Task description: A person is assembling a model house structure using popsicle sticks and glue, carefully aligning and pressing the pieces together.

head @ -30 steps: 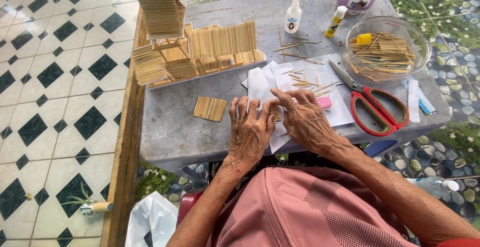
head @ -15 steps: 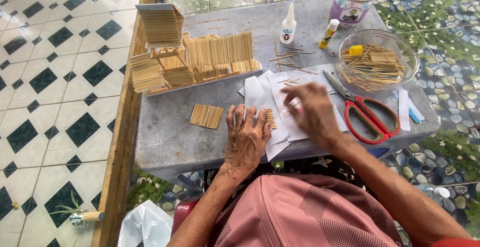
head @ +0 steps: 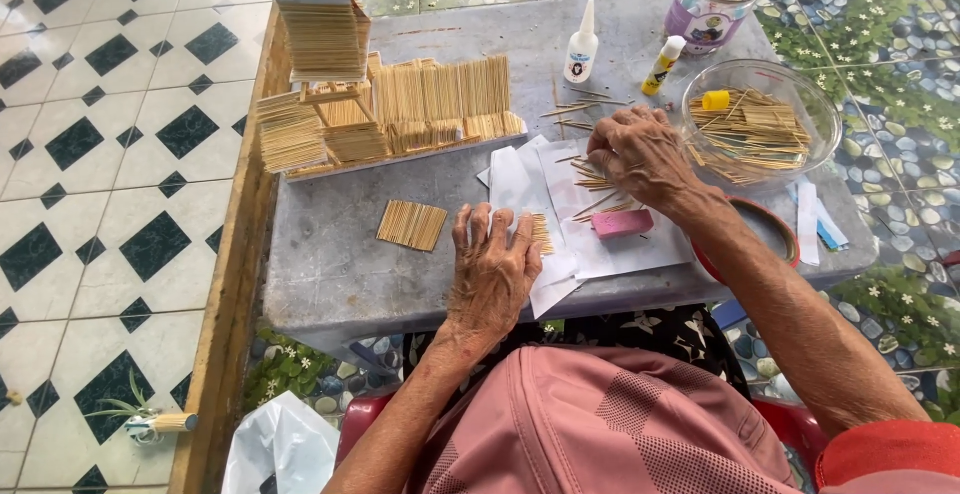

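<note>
Wooden sticks, thin and pale, were spread over a grey stone table (head: 340, 274) that filled the middle of the frame. The left hand (head: 492, 272) was laid flat, palm down and fingers spread, at the lower centre; a small glued panel of sticks (head: 541, 233) was pressed under its fingertips against white paper sheets (head: 560, 189). Nothing was gripped by it. The right hand (head: 640, 154) was seen right of centre, fingers curled loosely downward over a scatter of loose sticks (head: 592, 176) on the paper; whether a stick was pinched between its fingertips could not be told. A pink eraser-like block (head: 622, 223) was lying just below that hand.

A second finished stick panel (head: 412, 225) was placed on the bare table, left of the left hand. Stacked stick walls of a model structure (head: 390, 104) were set in the upper left, on a flat board. A white glue bottle (head: 581, 48) and a small yellow-capped tube (head: 663, 65) were stood at the upper centre, with a clear jar (head: 712, 2) behind them. A glass bowl of sticks (head: 757, 124) was found at the right, just beside the right hand, and red-handled scissors (head: 765, 229) were partly hidden under the right forearm.
</note>
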